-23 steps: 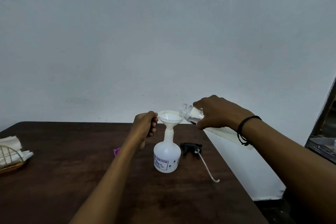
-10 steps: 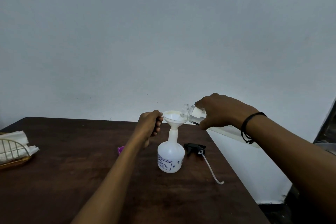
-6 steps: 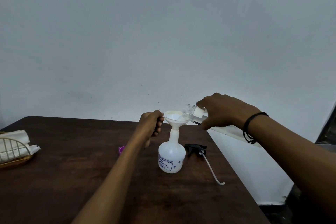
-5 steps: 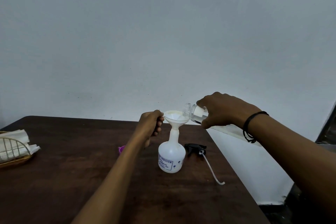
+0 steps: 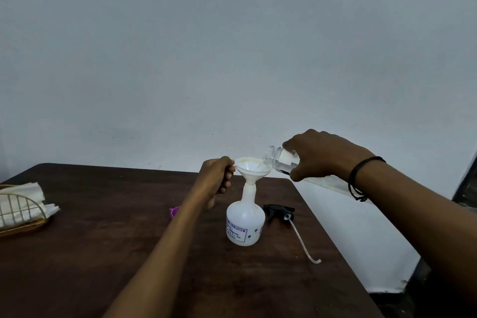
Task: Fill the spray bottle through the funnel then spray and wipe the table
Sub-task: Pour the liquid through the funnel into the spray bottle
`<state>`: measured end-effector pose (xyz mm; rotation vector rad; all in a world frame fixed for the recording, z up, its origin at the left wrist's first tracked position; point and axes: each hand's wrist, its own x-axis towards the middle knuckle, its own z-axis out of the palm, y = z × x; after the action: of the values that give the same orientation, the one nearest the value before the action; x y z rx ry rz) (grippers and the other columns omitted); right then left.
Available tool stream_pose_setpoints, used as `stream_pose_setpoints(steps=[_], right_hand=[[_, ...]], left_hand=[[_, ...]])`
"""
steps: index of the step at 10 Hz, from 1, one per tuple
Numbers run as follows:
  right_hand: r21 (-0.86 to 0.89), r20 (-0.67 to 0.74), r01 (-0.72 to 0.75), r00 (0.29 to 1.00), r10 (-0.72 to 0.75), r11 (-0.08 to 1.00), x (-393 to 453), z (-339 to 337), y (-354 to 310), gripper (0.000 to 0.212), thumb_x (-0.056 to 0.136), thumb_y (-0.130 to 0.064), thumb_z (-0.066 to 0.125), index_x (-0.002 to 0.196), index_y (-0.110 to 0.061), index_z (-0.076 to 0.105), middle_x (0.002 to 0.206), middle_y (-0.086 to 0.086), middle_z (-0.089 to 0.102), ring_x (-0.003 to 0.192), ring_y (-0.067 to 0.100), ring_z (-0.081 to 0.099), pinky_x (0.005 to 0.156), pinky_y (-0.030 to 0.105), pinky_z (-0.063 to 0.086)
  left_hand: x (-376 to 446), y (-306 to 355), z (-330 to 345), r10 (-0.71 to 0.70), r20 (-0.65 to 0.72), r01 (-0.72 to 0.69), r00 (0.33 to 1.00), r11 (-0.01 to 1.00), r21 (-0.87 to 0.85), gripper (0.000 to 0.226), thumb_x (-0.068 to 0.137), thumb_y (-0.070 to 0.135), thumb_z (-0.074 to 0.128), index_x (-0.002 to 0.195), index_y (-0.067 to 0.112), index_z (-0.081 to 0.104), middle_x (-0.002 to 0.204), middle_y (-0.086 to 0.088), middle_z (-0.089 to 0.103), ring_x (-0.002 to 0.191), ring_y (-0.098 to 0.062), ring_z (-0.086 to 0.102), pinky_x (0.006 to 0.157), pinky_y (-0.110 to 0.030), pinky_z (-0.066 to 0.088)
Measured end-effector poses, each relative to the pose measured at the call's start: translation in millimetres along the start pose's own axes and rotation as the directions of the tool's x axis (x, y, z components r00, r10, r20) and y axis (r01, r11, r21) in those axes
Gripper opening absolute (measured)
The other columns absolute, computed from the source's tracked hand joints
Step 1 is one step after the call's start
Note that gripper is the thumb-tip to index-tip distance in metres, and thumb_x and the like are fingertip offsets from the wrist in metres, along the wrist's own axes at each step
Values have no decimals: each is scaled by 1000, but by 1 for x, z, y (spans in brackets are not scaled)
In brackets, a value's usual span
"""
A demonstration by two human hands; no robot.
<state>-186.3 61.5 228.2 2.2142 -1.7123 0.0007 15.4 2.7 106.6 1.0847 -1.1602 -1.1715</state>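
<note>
- Spray bottle (image 5: 245,224): white, upright on the dark table (image 5: 103,253), taken here as the landmark; its cap is off.
- Funnel (image 5: 253,168): white, its stem seated in the spray bottle's neck, its bowl directly above the bottle.
- Left hand (image 5: 216,178): just left of the bottle's neck, fingers curled at the funnel's rim, apparently steadying it; whether they pinch the rim or a tab cannot be told.
- Right hand (image 5: 318,153): above and right of the bottle, wrapped around a clear bottle (image 5: 280,159) that lies tilted, its open mouth over the right edge of the funnel's bowl.
- Spray head (image 5: 278,212): black, with a pale dip tube (image 5: 302,240), lying on the table just right of the bottle.
- Pink cap (image 5: 174,212): on the table left of the bottle, partly hidden by the left forearm.
- Napkins (image 5: 23,201): in a wire basket (image 5: 24,222), well to the left of the bottle.
- Step in hand (judged): pouring; no stream is discernible.
- Technique: keep the mouth inside the bowl's rim, not on its edge; raise the tilt gradually so the bowl never brims; hold the funnel upright, since the light bottle could tip; stop below the neck to leave room for the dip tube.
</note>
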Motion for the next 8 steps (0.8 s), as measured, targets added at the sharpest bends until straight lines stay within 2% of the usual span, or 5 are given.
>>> stream_pose_setpoints(steps=[4, 8], right_hand=[[-7, 6, 8, 1000, -8, 1000, 0, -2, 1, 32, 73, -40, 72, 92, -22, 54, 77, -5, 45, 63, 12, 45, 52, 26, 32], [-16, -10, 15, 1000, -15, 1000, 1, -4, 1, 34, 72, -38, 72, 96, -18, 59, 78, -3, 50, 68, 19, 52, 52, 26, 34]], left_hand=[[-1, 0, -1, 1, 6, -1, 1000, 1000, 0, 24, 90, 24, 53, 69, 14, 57, 55, 4, 47, 46, -12, 39, 48, -25, 30], [0, 0, -1, -6, 8, 5, 1000, 1000, 11, 23, 91, 24, 53, 71, 13, 57, 54, 5, 47, 44, -11, 39, 47, -24, 30]])
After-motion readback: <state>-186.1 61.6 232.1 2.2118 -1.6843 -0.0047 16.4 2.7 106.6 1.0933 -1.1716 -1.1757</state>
